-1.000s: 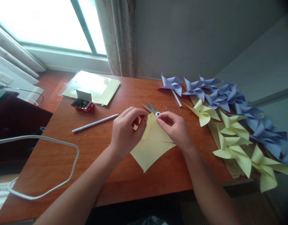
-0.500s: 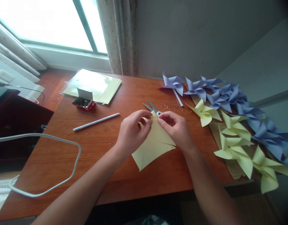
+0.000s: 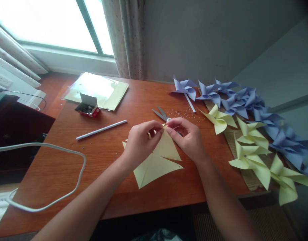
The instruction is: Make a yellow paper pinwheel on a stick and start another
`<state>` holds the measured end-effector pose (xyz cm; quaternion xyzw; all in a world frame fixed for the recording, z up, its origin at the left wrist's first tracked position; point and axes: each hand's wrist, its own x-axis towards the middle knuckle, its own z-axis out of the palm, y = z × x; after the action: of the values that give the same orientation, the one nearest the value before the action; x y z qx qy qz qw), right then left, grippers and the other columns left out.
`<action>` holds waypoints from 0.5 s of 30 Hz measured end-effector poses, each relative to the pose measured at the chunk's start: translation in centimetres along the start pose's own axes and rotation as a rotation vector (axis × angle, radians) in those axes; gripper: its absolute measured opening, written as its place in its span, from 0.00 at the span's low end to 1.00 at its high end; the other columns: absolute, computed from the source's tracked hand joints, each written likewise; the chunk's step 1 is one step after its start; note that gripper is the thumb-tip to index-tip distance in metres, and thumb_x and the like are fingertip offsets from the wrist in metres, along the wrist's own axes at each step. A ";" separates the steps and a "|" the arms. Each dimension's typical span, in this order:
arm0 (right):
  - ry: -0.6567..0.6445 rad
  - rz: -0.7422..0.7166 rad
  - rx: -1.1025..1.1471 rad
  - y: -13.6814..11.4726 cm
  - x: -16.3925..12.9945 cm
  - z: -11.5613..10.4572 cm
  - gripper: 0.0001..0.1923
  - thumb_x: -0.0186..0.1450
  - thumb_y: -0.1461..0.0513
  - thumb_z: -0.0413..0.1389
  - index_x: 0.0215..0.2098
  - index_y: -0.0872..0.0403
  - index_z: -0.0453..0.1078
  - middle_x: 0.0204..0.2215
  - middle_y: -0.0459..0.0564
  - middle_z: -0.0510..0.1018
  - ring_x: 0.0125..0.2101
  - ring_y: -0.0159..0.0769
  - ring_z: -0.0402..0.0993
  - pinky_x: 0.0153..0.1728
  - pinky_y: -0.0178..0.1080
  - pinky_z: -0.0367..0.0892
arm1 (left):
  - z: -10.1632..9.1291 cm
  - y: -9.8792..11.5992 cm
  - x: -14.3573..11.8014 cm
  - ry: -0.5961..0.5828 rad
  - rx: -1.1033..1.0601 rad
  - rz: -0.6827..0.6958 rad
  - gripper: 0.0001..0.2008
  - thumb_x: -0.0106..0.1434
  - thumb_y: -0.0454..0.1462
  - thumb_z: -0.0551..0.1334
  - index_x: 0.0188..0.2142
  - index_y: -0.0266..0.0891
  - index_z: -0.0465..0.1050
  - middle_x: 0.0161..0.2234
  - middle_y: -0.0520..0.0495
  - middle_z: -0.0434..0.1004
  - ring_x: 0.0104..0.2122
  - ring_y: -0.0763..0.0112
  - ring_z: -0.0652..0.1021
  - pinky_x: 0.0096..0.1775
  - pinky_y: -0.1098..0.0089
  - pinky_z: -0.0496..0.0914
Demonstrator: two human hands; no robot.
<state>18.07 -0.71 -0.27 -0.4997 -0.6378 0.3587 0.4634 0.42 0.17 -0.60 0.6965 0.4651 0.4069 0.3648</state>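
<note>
A yellow paper square (image 3: 154, 170) with slits cut in from its corners lies on the table under my hands. At its far corner my left hand (image 3: 145, 137) is closed, thumb and fingers pinching the tip. My right hand (image 3: 185, 135) pinches the same tip from the other side, its fingertips nearly touching those of the left. Anything small between the fingertips is too tiny to make out. A dark hole shows in the paper's right corner. Just beyond my hands lie scissors (image 3: 161, 114) with blades spread, their handles partly hidden by my right hand.
Purple pinwheels (image 3: 234, 105) and yellow pinwheels (image 3: 249, 160) cover the right side, partly on cardboard (image 3: 251, 180). At the left are a paper stick (image 3: 101, 130), a red box of small metal pieces (image 3: 87, 109), a paper stack (image 3: 116, 95) and a white cable (image 3: 85, 160).
The yellow paper has shifted left and toward me, turning slightly. My right hand's fingers have come closer to the left hand's, at the paper's tip.
</note>
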 end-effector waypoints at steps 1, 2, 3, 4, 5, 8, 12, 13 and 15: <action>0.001 -0.039 -0.026 0.0 0.0 0.0 0.03 0.65 0.61 0.62 0.38 0.50 0.76 0.37 0.48 0.81 0.37 0.37 0.78 0.37 0.39 0.74 | 0.0 0.0 0.0 -0.007 0.037 0.019 0.04 0.64 0.33 0.63 0.33 0.39 0.77 0.26 0.53 0.76 0.24 0.77 0.71 0.29 0.74 0.64; -0.001 -0.076 -0.052 0.0 0.0 -0.1 0.02 0.66 0.62 0.62 0.38 0.49 0.77 0.36 0.48 0.80 0.37 0.38 0.78 0.37 0.39 0.74 | 0.1 0.1 -0.1 -0.015 0.063 0.034 0.04 0.64 0.33 0.63 0.33 0.39 0.77 0.26 0.53 0.77 0.25 0.77 0.71 0.29 0.74 0.64; -0.002 -0.111 -0.075 0.0 0.0 -0.1 0.02 0.66 0.63 0.62 0.37 0.49 0.77 0.36 0.47 0.80 0.37 0.37 0.78 0.37 0.40 0.74 | 0.1 0.1 -0.1 -0.022 0.076 0.043 0.04 0.64 0.33 0.63 0.33 0.39 0.77 0.26 0.53 0.77 0.25 0.76 0.71 0.29 0.74 0.64; -0.001 -0.140 -0.094 0.1 0.1 -0.1 0.03 0.66 0.63 0.61 0.36 0.48 0.77 0.35 0.47 0.80 0.37 0.37 0.77 0.38 0.40 0.74 | 0.1 0.1 -0.1 -0.026 0.077 0.046 0.04 0.64 0.33 0.63 0.33 0.39 0.77 0.27 0.52 0.77 0.25 0.76 0.72 0.29 0.74 0.64; 0.002 -0.161 -0.105 0.1 0.1 -0.2 0.04 0.66 0.64 0.61 0.36 0.48 0.77 0.35 0.47 0.80 0.37 0.37 0.77 0.38 0.40 0.74 | 0.1 0.1 -0.1 -0.032 0.071 0.044 0.04 0.64 0.33 0.63 0.33 0.39 0.77 0.27 0.52 0.77 0.25 0.76 0.72 0.29 0.74 0.64; 0.020 -0.202 -0.107 0.1 0.1 -0.2 0.05 0.66 0.65 0.61 0.36 0.48 0.77 0.35 0.46 0.80 0.35 0.36 0.77 0.36 0.39 0.73 | 0.0 0.1 0.0 -0.063 0.027 0.026 0.05 0.65 0.35 0.63 0.33 0.38 0.78 0.26 0.52 0.77 0.25 0.77 0.71 0.29 0.75 0.64; 0.043 -0.246 -0.122 0.0 0.1 -0.1 0.05 0.66 0.65 0.62 0.36 0.48 0.78 0.35 0.47 0.81 0.37 0.37 0.78 0.39 0.40 0.74 | -0.1 0.1 0.0 -0.092 -0.042 -0.021 0.06 0.65 0.36 0.62 0.33 0.38 0.78 0.24 0.53 0.75 0.24 0.76 0.70 0.27 0.75 0.63; 0.042 -0.249 -0.124 0.0 0.1 -0.1 0.05 0.66 0.65 0.61 0.36 0.47 0.78 0.36 0.47 0.81 0.38 0.37 0.78 0.41 0.41 0.74 | -0.1 0.0 0.0 -0.093 -0.061 -0.034 0.07 0.65 0.36 0.62 0.34 0.38 0.78 0.24 0.52 0.75 0.24 0.76 0.70 0.27 0.75 0.63; 0.029 -0.239 -0.126 -0.2 0.0 -0.2 0.05 0.66 0.65 0.61 0.36 0.47 0.78 0.37 0.47 0.81 0.40 0.38 0.79 0.43 0.42 0.75 | -0.1 0.0 0.0 -0.096 -0.103 -0.061 0.07 0.66 0.37 0.62 0.35 0.37 0.78 0.26 0.51 0.76 0.25 0.75 0.71 0.27 0.75 0.64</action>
<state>18.17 -0.74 -0.05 -0.4534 -0.7074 0.2529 0.4797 0.30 0.20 -0.55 0.6808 0.4466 0.3852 0.4343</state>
